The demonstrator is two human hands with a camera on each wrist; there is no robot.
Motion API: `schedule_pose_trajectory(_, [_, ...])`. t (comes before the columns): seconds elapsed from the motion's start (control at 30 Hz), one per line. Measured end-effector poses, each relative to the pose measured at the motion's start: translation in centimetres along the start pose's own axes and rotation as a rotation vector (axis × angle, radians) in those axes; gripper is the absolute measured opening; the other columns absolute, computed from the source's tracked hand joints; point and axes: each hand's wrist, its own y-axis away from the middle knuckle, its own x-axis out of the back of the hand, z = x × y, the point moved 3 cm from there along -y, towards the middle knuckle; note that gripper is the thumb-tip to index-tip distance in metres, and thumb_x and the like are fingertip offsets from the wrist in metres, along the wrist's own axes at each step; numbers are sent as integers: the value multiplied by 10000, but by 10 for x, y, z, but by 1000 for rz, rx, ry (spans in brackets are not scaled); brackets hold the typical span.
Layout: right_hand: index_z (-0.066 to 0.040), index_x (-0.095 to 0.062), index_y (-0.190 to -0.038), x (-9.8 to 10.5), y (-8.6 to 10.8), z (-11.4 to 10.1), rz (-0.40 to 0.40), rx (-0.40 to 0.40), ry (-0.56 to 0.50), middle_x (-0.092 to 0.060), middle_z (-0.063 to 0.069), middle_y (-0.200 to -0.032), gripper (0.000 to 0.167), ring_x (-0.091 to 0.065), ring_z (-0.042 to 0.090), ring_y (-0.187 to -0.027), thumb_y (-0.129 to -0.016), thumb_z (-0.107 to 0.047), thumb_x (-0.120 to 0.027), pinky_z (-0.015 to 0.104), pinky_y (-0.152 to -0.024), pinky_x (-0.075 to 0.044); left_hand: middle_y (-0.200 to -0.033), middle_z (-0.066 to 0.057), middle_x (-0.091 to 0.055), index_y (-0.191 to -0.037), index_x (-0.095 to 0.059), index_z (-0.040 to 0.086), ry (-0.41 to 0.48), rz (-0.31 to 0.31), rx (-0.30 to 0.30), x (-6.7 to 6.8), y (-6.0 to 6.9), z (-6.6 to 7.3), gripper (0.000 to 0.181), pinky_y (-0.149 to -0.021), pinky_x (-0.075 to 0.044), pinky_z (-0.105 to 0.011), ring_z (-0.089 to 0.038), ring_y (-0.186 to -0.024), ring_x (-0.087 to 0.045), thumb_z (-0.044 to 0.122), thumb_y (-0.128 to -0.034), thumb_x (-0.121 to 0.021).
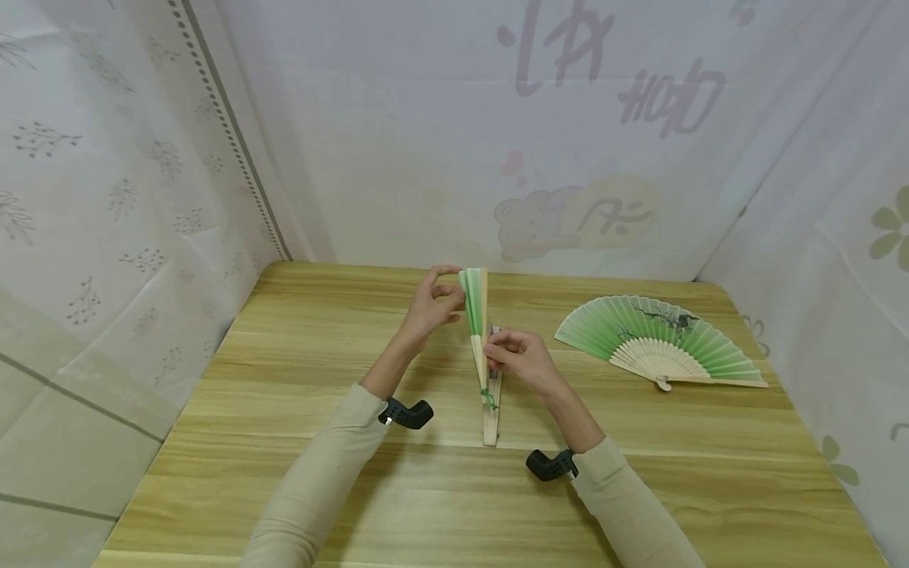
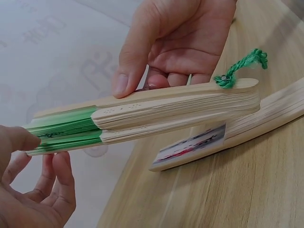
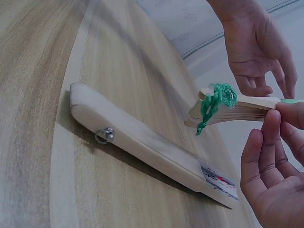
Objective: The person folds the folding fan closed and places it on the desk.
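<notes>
A nearly folded green fan (image 1: 474, 304) with pale wooden ribs is held upright above the table between both hands. My left hand (image 1: 429, 306) pinches its green upper end, thumb and fingers on either side in the left wrist view. The thumb and fingers of my right hand (image 1: 521, 359) grip an outer rib lower down. A green cord (image 2: 247, 64) is knotted at the ribs' narrow end. Beneath lies a second, folded fan (image 3: 137, 137) on the wood, with a metal ring at its pivot and a printed grey and red part.
An opened green fan (image 1: 660, 347) with a dark painted pattern lies on the right of the wooden table (image 1: 284, 339). Printed white cloth (image 1: 398, 142) hangs behind the table and along both sides. Dark camera mounts sit on both wrists.
</notes>
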Motion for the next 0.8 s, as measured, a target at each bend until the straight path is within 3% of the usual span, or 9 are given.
schedule_pose_trajectory(0.33, [107, -665, -1079, 0, 0, 0, 4, -15, -1, -682, 137, -924, 195, -648, 253, -817, -976, -56, -700, 423, -800, -582, -1185, -227, -577, -1444, -480, 152, -18, -20, 13, 0, -1, 0, 542, -889, -515, -608, -352, -985, -672, 127, -963, -727])
schedule_pose_trajectory(0.57, [107, -663, -1092, 0, -1, -1, -5, -15, -10, -677, 150, -936, 202, -645, 231, -811, -979, -57, -695, 387, -784, -583, -1196, -257, -559, -1448, -462, 120, -3, -17, 8, 0, 1, 0, 570, -904, -490, -641, -535, -1073, -583, 61, -948, -729])
schedule_pose_trajectory(0.8, [118, -656, -1092, 0, -1, -1, -7, -16, -8, -671, 155, -939, 197, -650, 220, -809, -983, -44, -685, 363, -783, -582, -1176, -220, -582, -1458, -446, 141, -25, -20, 18, 0, 2, -1, 591, -897, -501, -629, -418, -1011, -628, 86, -947, -736])
